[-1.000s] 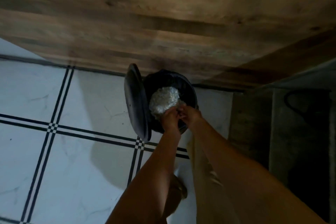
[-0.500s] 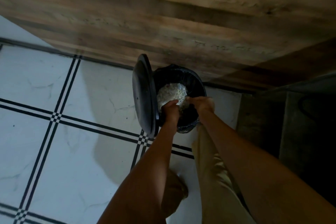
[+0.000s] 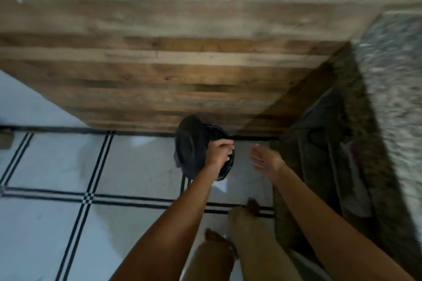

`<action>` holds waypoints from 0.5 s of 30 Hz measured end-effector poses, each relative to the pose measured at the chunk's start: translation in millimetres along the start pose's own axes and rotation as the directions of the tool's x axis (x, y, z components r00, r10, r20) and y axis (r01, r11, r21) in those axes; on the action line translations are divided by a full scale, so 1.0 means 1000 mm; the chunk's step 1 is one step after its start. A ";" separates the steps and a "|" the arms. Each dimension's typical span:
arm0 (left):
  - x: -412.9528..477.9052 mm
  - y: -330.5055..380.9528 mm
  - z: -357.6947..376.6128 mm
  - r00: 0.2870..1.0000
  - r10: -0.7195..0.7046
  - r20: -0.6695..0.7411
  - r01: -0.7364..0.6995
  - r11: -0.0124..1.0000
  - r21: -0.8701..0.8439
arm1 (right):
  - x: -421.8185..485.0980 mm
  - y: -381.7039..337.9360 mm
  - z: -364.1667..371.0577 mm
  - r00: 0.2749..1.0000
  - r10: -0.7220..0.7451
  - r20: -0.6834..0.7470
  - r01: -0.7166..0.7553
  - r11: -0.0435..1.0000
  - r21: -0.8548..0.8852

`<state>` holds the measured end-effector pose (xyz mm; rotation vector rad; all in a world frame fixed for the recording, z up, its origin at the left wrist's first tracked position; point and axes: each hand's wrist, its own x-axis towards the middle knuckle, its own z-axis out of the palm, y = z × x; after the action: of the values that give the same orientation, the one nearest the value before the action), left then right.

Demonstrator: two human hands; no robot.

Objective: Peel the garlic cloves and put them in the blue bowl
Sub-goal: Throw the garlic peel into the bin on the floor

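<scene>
Standing over a small round black plastic bin point(image 3: 225, 170) lined with a black bag, the person looks almost straight down; the whole view is motion-blurred. The bin's round black lid point(image 3: 190, 147) stands up on the bin's left side. The bin sits on the white tiled floor point(image 3: 137, 162) with thin black double lines, right against the foot of a brown wood-plank panel point(image 3: 171, 80).

Left hand point(image 3: 219, 152) is over the bin's mouth, just beside the lid, with its fingers curled. Cannot tell through the blur whether it grasps anything or just touches the bag rim. Right hand point(image 3: 266, 159) is released, fingers straight and spread, palm turned toward the bin. It is near the bin on its right, apart from it and from the left hand.

Both forearms reach in from the bottom edge. Below them are beige trouser legs point(image 3: 258, 246) and a brown shoe tip point(image 3: 252, 205) on the floor. A speckled grey stone tabletop point(image 3: 397, 80) runs along the right edge, with a dark recess under it.

Garlic cloves and blue bowl: cannot tell where they are from this view.
</scene>
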<state>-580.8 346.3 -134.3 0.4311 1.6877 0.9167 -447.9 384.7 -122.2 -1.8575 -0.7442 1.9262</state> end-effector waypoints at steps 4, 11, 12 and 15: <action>-0.070 0.050 0.035 0.976 0.159 0.152 -0.176 0.979 0.107 | -0.085 -0.021 -0.040 0.991 -0.125 -0.051 0.129 0.989 0.068; -0.181 0.068 0.139 0.835 0.250 0.490 -0.380 0.906 0.186 | -0.213 0.000 -0.151 0.907 -0.343 -0.244 0.400 0.884 0.241; -0.206 0.060 0.159 0.795 0.260 0.548 -0.423 0.885 0.195 | -0.232 0.018 -0.173 0.886 -0.352 -0.300 0.432 0.862 0.265; -0.276 0.020 0.216 0.688 0.233 0.687 -0.485 0.852 0.198 | -0.293 0.082 -0.235 0.817 -0.338 -0.467 0.512 0.798 0.318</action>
<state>-294.0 244.0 41.3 1.2396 1.1210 0.6067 -186.2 174.0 64.1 -1.5443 -0.5014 1.2442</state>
